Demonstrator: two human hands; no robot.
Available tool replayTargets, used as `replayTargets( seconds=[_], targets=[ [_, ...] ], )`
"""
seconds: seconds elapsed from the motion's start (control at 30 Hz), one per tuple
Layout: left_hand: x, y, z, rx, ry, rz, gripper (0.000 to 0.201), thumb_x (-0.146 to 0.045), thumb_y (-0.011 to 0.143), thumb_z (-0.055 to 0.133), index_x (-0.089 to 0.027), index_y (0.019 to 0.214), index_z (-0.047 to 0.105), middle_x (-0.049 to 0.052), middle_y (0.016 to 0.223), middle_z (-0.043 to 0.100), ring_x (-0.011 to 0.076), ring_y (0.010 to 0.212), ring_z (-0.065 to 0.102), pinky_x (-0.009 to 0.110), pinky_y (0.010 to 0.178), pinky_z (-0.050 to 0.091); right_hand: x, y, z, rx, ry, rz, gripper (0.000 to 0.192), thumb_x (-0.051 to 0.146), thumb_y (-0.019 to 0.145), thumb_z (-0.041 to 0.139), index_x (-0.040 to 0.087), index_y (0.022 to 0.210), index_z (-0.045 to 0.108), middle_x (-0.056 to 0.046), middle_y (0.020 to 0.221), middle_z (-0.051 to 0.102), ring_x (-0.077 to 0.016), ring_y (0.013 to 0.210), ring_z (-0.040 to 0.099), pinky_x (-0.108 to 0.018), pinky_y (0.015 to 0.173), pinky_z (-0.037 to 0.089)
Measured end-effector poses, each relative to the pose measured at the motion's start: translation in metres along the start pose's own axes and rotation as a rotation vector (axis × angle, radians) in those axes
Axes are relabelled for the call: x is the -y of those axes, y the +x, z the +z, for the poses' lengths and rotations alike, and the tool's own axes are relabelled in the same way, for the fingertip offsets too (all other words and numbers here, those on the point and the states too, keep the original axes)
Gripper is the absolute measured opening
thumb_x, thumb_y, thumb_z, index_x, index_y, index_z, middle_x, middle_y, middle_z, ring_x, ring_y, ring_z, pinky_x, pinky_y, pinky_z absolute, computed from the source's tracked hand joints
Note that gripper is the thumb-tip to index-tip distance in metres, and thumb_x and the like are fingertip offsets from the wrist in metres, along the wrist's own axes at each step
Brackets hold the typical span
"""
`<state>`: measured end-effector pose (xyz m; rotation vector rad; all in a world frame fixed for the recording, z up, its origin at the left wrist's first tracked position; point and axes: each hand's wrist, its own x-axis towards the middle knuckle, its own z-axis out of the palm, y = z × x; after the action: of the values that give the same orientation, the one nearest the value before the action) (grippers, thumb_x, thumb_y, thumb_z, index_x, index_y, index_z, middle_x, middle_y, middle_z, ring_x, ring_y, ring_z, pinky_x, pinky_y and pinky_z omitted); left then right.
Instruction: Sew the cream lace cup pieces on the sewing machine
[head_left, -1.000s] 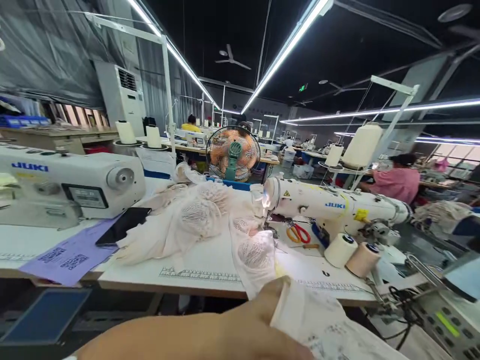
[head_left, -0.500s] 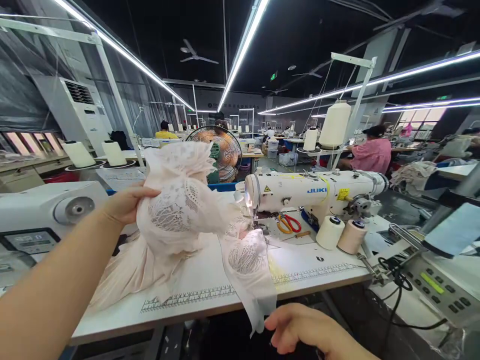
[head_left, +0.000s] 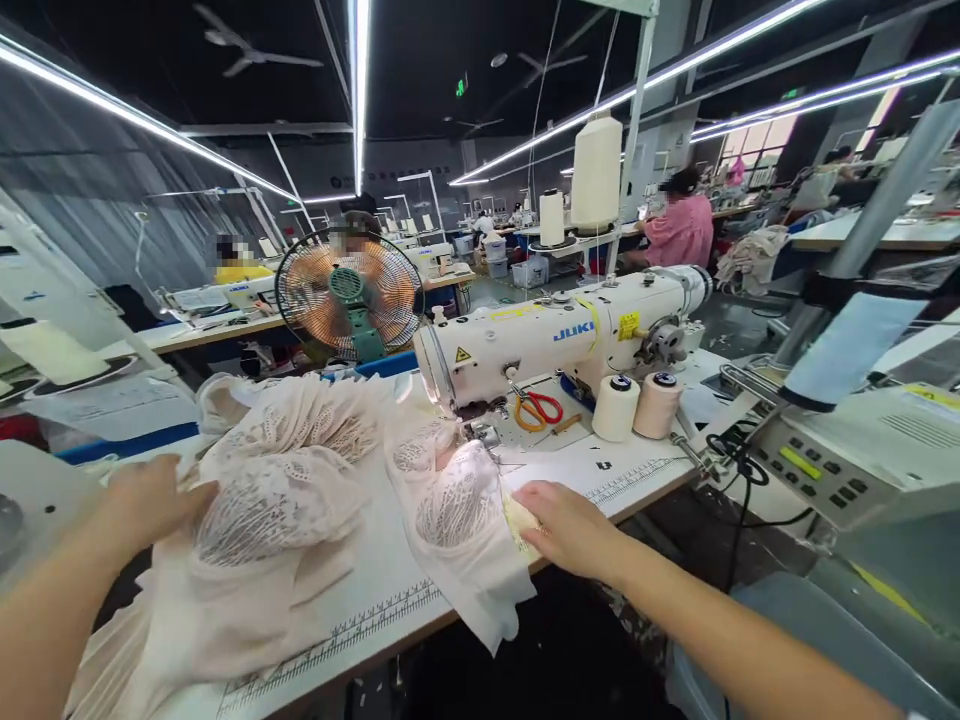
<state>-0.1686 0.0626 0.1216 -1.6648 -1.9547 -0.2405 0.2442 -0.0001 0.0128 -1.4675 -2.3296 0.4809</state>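
Note:
A cream lace bra [head_left: 457, 500] lies under the sewing machine's needle area, its lower wing hanging over the table's front edge. My right hand [head_left: 570, 530] is at its right side, thumb and forefinger apart, with a yellowish patch visible between them. At the left, a heap of similar lace bras [head_left: 270, 510] is spread on the tabletop. My left hand [head_left: 146, 505] is at the heap's left edge, thumb over the fabric and the other fingers partly hidden. The white sewing machine [head_left: 525, 345] stands behind the bra with its lamp lit.
Red-and-orange-handled scissors [head_left: 538, 408] lie beneath the machine arm. Two thread cones, one cream [head_left: 616, 410] and one beige [head_left: 658, 408], stand to their right. A ruler strip [head_left: 390, 610] runs along the front edge. A large fan [head_left: 349, 290] and people at other machines are behind.
The view has turned right and down. My left hand has lowered the bras onto the table. My right hand has risen from below the edge to the right side of the bra under the machine.

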Motion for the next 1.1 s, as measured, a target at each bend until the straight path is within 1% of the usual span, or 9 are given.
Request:
replayTargets(
  seconds=[0.03,0.1,0.17,0.27,0.37,0.47,0.6,0.9,1.1],
  targets=[
    [-0.010,0.007,-0.009,0.030,0.040,0.026,0.067,-0.045,0.093,0.011,0.003,0.105,0.057,0.025,0.103,0.064,0.0330,0.102,0.060,0.043,0.084,0.049,0.000,0.007,0.001,-0.003,-0.028,-0.007,0.046,0.025,0.083,0.058,0.015,0.128,0.053,-0.015,0.132,0.054,-0.0300,0.117,0.052,-0.044,0.097,0.046],
    [-0.046,0.009,-0.027,0.067,-0.070,0.151,0.053,-0.036,0.091,0.021,-0.001,0.114,0.055,0.021,0.118,0.061,0.0303,0.113,0.056,0.044,0.094,0.045,0.003,0.017,0.005,0.002,-0.069,-0.060,0.053,0.031,0.081,0.063,0.017,0.131,0.051,-0.015,0.140,0.047,-0.0319,0.123,0.047,-0.046,0.100,0.043],
    [-0.094,-0.005,-0.037,0.181,-0.245,0.464,0.044,-0.031,0.090,0.029,-0.008,0.113,0.059,0.014,0.117,0.065,0.0253,0.113,0.057,0.039,0.099,0.044,0.008,0.023,0.012,0.018,-0.101,-0.138,0.048,0.035,0.081,0.064,0.018,0.126,0.056,-0.014,0.142,0.045,-0.0323,0.126,0.045,-0.048,0.101,0.042],
    [-0.163,-0.033,-0.029,0.223,-0.428,0.886,0.043,-0.025,0.092,0.027,-0.014,0.117,0.060,0.009,0.123,0.063,0.0189,0.110,0.060,0.030,0.094,0.049,0.014,0.025,0.024,0.019,-0.139,-0.251,0.035,0.034,0.086,0.057,0.018,0.117,0.060,-0.012,0.137,0.051,-0.0302,0.126,0.045,-0.049,0.097,0.043],
    [-0.205,-0.047,-0.006,0.161,-0.429,1.142,0.040,-0.024,0.093,0.033,-0.013,0.121,0.059,0.010,0.131,0.058,0.0218,0.123,0.052,0.034,0.103,0.044,0.012,0.024,0.031,-0.014,-0.174,-0.318,0.037,0.035,0.088,0.053,0.017,0.121,0.057,-0.012,0.129,0.057,-0.0290,0.123,0.047,-0.047,0.093,0.045],
    [-0.214,-0.043,0.016,0.176,-0.314,1.152,0.037,-0.026,0.090,0.046,-0.009,0.119,0.061,0.014,0.130,0.058,0.0281,0.118,0.055,0.042,0.099,0.047,0.006,0.023,0.032,-0.018,-0.207,-0.365,0.039,0.038,0.088,0.054,0.015,0.119,0.056,-0.012,0.124,0.060,-0.0280,0.121,0.048,-0.043,0.089,0.047],
    [-0.206,-0.033,0.035,0.216,-0.272,1.109,0.040,-0.030,0.090,0.050,-0.007,0.121,0.060,0.016,0.129,0.058,0.0316,0.112,0.059,0.044,0.087,0.054,0.000,0.024,0.029,-0.027,-0.218,-0.407,0.037,0.040,0.090,0.052,0.016,0.118,0.056,-0.011,0.133,0.056,-0.0267,0.124,0.047,-0.041,0.090,0.046],
    [-0.207,-0.031,0.039,0.215,-0.263,1.001,0.035,-0.030,0.089,0.052,-0.010,0.116,0.063,0.013,0.121,0.064,0.0279,0.095,0.064,0.040,0.076,0.054,-0.013,0.043,0.024,0.072,-0.196,-0.416,0.049,0.040,0.092,0.047,0.011,0.132,0.048,-0.012,0.140,0.050,-0.0253,0.132,0.041,-0.051,0.110,0.030],
    [-0.217,-0.022,0.048,0.163,-0.273,0.939,0.038,-0.034,0.088,0.055,-0.010,0.116,0.063,0.013,0.120,0.065,0.0293,0.090,0.064,0.040,0.070,0.052,-0.023,0.058,0.023,0.075,-0.228,-0.426,0.049,0.039,0.092,0.046,0.008,0.131,0.051,-0.015,0.139,0.050,-0.0245,0.132,0.042,-0.047,0.111,0.032]
  ],
)
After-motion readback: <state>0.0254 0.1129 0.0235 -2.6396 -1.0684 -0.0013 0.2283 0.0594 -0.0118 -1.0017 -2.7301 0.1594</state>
